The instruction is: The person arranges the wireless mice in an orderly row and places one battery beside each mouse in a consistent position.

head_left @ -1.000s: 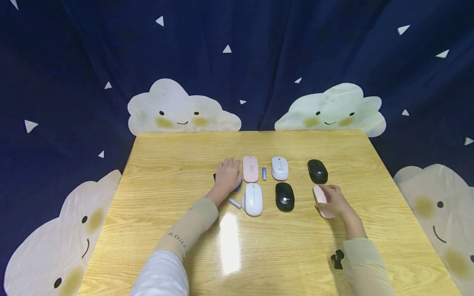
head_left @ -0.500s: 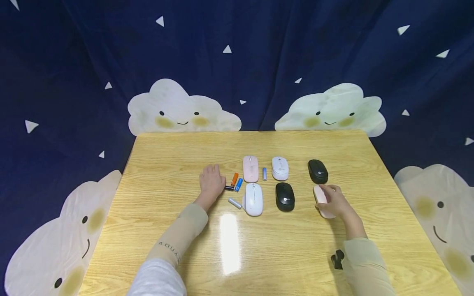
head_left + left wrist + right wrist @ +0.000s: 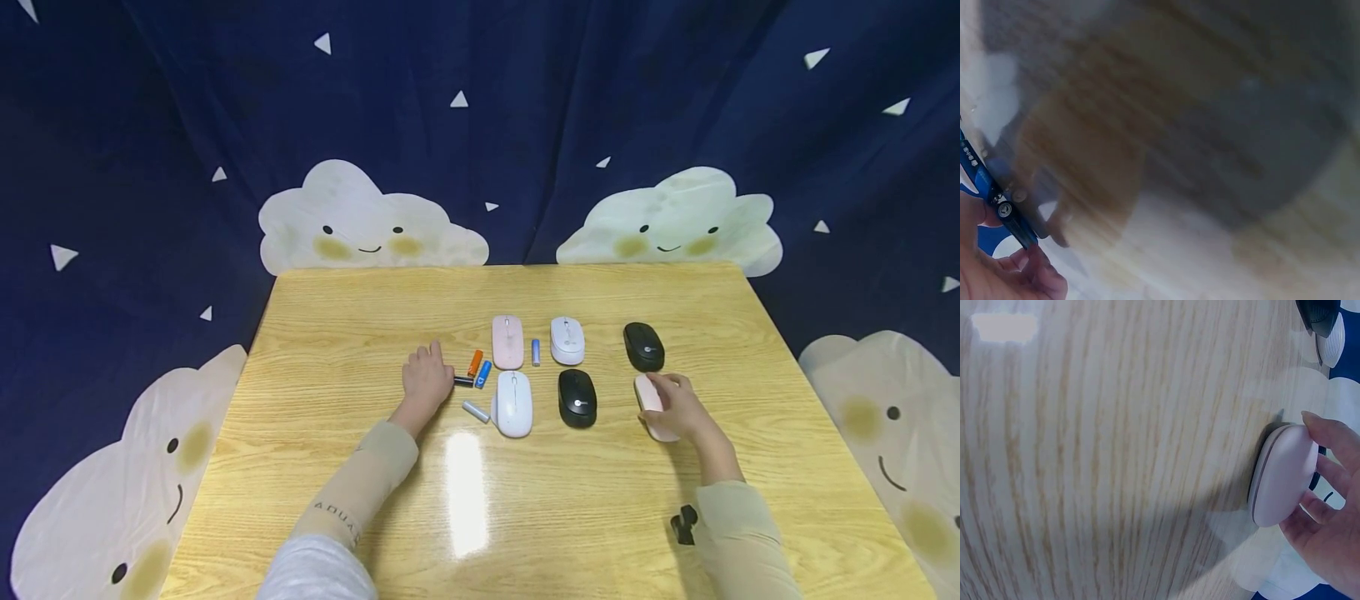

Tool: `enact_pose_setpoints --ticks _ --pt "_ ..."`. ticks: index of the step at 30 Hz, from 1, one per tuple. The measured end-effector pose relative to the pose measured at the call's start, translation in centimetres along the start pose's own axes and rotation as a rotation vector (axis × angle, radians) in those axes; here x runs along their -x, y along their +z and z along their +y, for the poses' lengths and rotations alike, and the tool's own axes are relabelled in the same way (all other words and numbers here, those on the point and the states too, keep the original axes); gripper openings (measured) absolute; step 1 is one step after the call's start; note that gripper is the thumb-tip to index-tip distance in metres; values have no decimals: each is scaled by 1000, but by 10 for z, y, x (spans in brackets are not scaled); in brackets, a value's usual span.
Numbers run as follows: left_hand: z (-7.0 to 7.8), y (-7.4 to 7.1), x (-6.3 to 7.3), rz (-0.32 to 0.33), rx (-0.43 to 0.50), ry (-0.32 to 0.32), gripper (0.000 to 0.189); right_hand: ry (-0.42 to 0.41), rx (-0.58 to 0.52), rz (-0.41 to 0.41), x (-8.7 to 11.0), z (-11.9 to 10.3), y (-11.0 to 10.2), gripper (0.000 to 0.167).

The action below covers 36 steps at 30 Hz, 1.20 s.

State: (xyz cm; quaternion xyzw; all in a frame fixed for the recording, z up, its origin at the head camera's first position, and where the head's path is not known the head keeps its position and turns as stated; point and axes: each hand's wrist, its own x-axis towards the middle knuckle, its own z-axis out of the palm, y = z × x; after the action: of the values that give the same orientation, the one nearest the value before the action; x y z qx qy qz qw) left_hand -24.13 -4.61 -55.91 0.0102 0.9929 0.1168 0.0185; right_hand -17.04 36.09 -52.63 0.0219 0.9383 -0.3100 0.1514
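Note:
In the head view, my right hand (image 3: 675, 408) holds a pale pink computer mouse (image 3: 647, 393) at the right of the group. The right wrist view shows thumb and fingers on opposite ends of the pink mouse (image 3: 1285, 478), close over the table. My left hand (image 3: 427, 379) is low on the table at the left, its fingers at the end of a black battery (image 3: 464, 382). In the left wrist view, thumb and fingertips pinch a dark battery (image 3: 1019, 230). An orange battery (image 3: 476, 362) and a blue battery (image 3: 483, 374) lie just beyond it.
A grey battery (image 3: 476, 411) lies beside a white mouse (image 3: 514, 406). Behind are another pink mouse (image 3: 507, 342), a light blue battery (image 3: 536, 352) and a second white mouse (image 3: 567, 341). Two black mice (image 3: 577, 398) sit farther right. All rest on a wooden table (image 3: 562, 517).
My left hand has moved left off the battery cluster, uncovering the orange, blue and black batteries, and has since shifted only slightly. The right hand stays on its pink mouse.

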Motion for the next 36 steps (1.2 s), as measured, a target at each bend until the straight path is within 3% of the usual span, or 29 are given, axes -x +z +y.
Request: enact_pose_setpoints --ticks 15,27,36 --pt "6 -3 -2 -17 195 -56 39 12 -8 -10 0 -2 0 76" --pt "10 -6 -2 28 220 -46 34 15 5 -4 -1 0 0 76" --pt "14 -9 -5 10 260 -75 41 1 15 4 -1 1 1 75"
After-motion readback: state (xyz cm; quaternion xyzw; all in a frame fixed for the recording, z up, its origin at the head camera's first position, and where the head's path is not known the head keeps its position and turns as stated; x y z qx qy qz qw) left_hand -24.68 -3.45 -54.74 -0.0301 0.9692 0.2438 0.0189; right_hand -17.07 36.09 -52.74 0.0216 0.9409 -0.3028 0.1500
